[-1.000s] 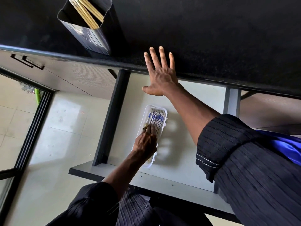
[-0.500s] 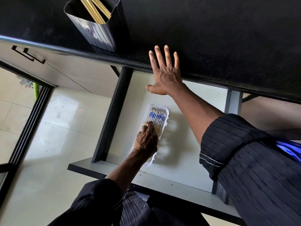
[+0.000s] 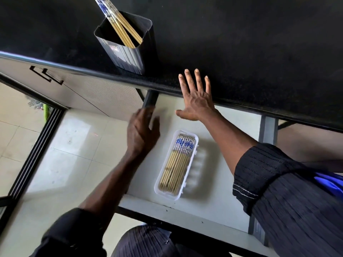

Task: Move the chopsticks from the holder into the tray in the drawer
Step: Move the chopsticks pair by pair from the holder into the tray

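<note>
1. Reaching for another load, our left grip (image 3: 143, 132) hovers empty over the left edge of the drawer (image 3: 222, 173). It is blurred, with its fingers loosely spread.
2. Our right grip (image 3: 197, 101) lies flat on the near edge of the counter (image 3: 241, 43), fingers spread and thumb out over the drawer.
3. Most chopsticks (image 3: 178, 160) lie side by side in the tray (image 3: 156, 186), near us in the open drawer. A few sticks (image 3: 124, 32) lean in the holder (image 3: 128, 52), far left on the counter.
4. We judge the step in hand to be the reach for the rest. Next, the left grip must rise to the holder, pinch the leaning sticks, and draw them out without tipping the holder.
</note>
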